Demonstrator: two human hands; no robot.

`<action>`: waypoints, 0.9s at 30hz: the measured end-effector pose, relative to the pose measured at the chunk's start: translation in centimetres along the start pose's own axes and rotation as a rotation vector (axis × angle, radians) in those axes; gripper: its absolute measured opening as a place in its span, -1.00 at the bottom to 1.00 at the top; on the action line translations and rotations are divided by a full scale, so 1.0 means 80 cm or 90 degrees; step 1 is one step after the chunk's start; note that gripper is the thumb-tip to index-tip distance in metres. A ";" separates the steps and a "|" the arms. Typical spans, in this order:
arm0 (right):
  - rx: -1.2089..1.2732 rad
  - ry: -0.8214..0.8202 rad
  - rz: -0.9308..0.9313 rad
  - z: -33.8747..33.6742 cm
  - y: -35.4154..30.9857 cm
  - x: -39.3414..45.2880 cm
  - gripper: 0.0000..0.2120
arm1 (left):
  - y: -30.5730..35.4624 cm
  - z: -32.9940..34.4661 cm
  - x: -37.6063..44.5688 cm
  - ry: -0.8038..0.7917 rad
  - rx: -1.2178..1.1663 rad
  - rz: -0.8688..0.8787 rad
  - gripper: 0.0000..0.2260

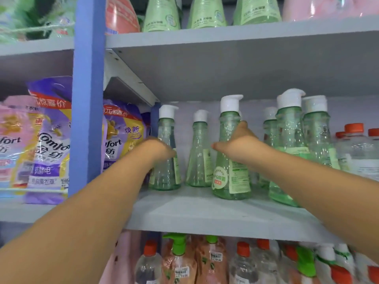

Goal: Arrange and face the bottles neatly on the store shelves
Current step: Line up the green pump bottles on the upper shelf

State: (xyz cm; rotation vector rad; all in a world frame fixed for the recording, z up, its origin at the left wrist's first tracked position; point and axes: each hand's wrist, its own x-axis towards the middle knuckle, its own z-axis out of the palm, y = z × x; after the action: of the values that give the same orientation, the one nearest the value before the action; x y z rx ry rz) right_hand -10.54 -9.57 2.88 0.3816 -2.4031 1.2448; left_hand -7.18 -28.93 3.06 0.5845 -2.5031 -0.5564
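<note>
Grey store shelf (205,214) between a blue post (88,95) at 9 o'clock and orange-capped clear bottles (356,148) at 3 o'clock. Green pump bottles stand on it in a loose row. Left hand (158,148) wraps the left bottle (166,173) at mid-body; fingers hidden behind it, so grip looks curled round it. Right hand (238,144) holds the front bottle (230,177) below its neck, thumb up along the side, label facing out. A third bottle (200,160) stands between them, further back. Comfort pouches (51,140) sit at 9 o'clock, past the post.
</note>
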 end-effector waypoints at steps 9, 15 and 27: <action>0.008 0.015 -0.010 -0.008 0.037 0.022 -0.40 | 0.006 0.022 0.047 -0.218 -0.068 -0.058 -0.04; 0.059 0.056 -0.053 0.004 0.052 0.018 -0.57 | 0.016 0.047 0.078 -0.171 0.086 -0.014 -0.11; 0.078 0.035 -0.059 0.003 0.049 0.019 -0.58 | 0.026 0.012 0.147 -0.146 -0.234 0.019 -0.65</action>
State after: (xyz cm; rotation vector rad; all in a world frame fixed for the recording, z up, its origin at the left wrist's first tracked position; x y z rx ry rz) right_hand -13.57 -7.67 0.64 0.4824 -2.2432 1.3462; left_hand -17.48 -32.84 7.74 0.3573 -2.5195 -1.0956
